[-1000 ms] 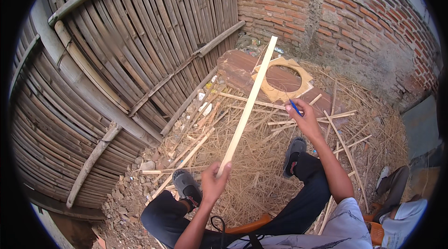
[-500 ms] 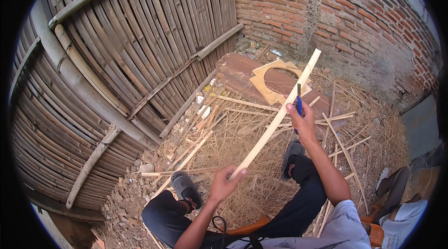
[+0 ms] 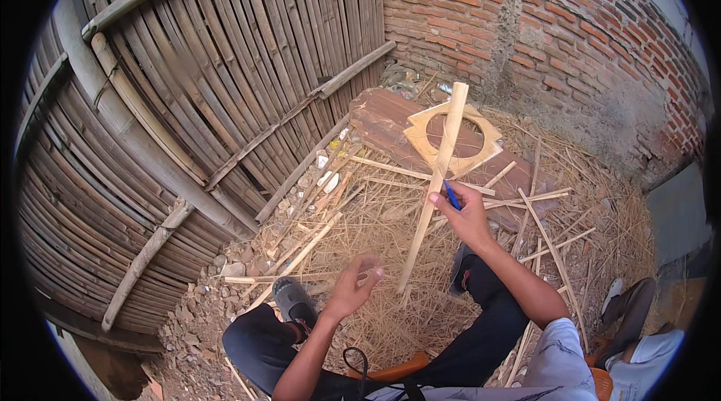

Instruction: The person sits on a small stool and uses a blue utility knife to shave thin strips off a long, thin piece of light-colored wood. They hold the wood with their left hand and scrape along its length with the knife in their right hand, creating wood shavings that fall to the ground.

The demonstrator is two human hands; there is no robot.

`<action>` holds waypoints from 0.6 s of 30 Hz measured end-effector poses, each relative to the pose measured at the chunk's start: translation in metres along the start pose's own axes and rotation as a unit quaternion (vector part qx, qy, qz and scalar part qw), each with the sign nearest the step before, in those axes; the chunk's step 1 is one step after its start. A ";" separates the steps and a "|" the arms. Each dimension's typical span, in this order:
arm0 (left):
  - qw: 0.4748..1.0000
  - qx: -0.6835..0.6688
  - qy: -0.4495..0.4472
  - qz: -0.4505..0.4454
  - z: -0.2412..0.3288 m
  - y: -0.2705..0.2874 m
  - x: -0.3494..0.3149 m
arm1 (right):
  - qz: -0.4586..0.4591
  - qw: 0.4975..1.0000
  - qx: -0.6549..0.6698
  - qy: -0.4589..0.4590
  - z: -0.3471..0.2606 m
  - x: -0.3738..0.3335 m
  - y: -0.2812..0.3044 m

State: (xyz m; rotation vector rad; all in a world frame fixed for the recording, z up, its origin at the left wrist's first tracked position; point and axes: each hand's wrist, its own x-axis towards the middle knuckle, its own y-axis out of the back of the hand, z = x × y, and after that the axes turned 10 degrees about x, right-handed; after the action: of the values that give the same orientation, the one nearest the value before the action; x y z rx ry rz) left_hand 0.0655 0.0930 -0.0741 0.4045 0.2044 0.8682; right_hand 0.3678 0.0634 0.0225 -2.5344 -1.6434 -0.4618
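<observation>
Right hand (image 3: 469, 217) pinches the long bamboo slat (image 3: 435, 183) around its middle, blue pen (image 3: 451, 194) tucked in the same grip. Left hand (image 3: 353, 290) is loosely open, holding nothing. Slat looks light, stiff, probably splintery, so I'd grip mid-length.
</observation>
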 end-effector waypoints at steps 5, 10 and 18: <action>0.990 -0.071 -0.010 0.120 0.021 0.033 0.010 | -0.078 0.987 -0.132 0.056 -0.014 -0.005 -0.017; 0.968 -0.062 -0.093 0.224 0.059 0.048 0.013 | -0.151 0.963 -0.155 0.162 -0.009 -0.004 -0.023; 0.977 -0.018 -0.156 0.143 0.064 0.047 0.017 | -0.231 0.944 -0.199 0.123 -0.007 -0.017 -0.033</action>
State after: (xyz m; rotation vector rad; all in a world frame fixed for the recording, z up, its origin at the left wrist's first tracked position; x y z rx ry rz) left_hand 0.0649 0.1162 0.0035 0.5378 -0.1637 1.0757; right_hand 0.3301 0.0607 0.0206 -2.1666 -2.2177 -1.2079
